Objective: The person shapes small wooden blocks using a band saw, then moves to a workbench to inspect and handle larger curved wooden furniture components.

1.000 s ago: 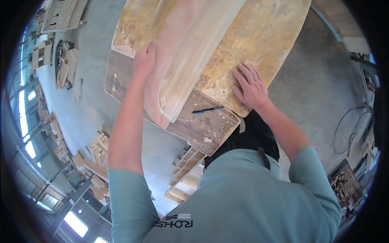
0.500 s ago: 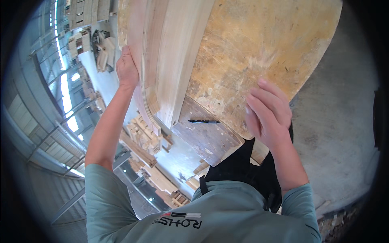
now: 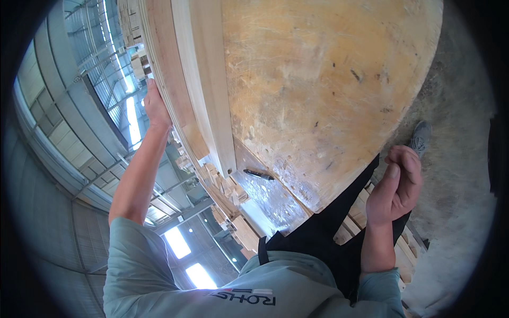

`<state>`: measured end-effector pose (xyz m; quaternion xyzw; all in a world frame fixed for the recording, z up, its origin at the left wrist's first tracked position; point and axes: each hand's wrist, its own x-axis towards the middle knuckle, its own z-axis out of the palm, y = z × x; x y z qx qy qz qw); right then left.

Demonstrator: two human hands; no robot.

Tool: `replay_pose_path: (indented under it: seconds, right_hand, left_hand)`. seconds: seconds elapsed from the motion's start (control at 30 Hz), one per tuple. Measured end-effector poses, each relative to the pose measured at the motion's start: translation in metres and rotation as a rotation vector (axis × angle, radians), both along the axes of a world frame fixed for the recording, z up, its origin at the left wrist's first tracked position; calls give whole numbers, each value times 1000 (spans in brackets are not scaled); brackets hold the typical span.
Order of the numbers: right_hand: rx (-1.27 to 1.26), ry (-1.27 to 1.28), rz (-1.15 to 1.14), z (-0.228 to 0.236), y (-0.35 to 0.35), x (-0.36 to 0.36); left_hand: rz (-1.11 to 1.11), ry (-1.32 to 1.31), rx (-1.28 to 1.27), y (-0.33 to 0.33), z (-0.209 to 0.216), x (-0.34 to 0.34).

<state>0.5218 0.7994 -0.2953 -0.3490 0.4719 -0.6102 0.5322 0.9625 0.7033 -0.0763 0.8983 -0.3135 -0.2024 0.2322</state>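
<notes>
My left hand (image 3: 157, 108) is at the far left, wrapped round the outer edge of a long pale plywood panel (image 3: 161, 58); its fingertips are partly hidden. Along that panel runs a squared wooden strip (image 3: 211, 79), resting on a worn yellowish worktop (image 3: 318, 100). Beyond the worktop's right edge, my right hand (image 3: 395, 185) hangs in the air with loosely bent fingers, thumb apart, and nothing visible in it. Near the strip's lower end, a black pen (image 3: 259, 174) lies on a greyish lower surface (image 3: 275, 204).
Stacks of cut wood (image 3: 225, 191) stand below and beyond the panel on the left. More timber pieces (image 3: 408, 249) lie by my legs at the right. My shoe (image 3: 421, 137) is on the concrete floor (image 3: 450, 175) beside the worktop's curved edge.
My right hand has moved off the worktop to the right, its fingers more curled. My left hand stays on the panel's edge. The whole view has tilted and shifted.
</notes>
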Motion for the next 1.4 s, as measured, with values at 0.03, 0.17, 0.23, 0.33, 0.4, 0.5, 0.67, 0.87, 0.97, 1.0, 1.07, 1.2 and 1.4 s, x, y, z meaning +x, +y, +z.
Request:
replay_pose_path:
  seconds: [0.03,0.17,0.23,0.33,0.4,0.5,0.67,0.87,0.97,1.0,1.07,1.2,1.4]
  right_hand:
    - [34,-5,5,-5,5,3]
    - [82,-25,9,-13,16,8]
    - [99,-24,5,-15,17,10]
    - [108,-14,6,-20,19,9]
    - [124,-24,5,-23,20,8]
    - [141,-57,-8,-24,20,8]
    - [159,-39,-6,-14,20,0]
    - [138,81,18,36,16,-30]
    - [90,234,115,76,13,-40]
    - [21,325,128,92,9,-40]
    - [-93,406,233,134,3,-35]
    - [-254,551,502,200,1,-10]
    - [-354,666,840,240,-1,63]
  left_hand:
    - [11,-8,29,-1,1,-3]
    - [-33,30,-39,4,1,1]
    - [-91,-70,-55,4,-1,-3]
    - [-94,9,-66,4,0,-2]
    - [-87,26,-89,4,-3,-4]
    - [-94,-8,-75,2,-3,-11]
    - [-89,12,-75,0,-5,-12]
    - [-184,-183,-147,5,-9,25]
    - [-269,-323,-115,6,-20,22]
    - [-313,-362,-140,2,-20,15]
    - [-276,-385,-176,9,-23,28]
    - [-276,-329,-237,16,-23,24]
    - [-80,-250,-473,93,6,28]
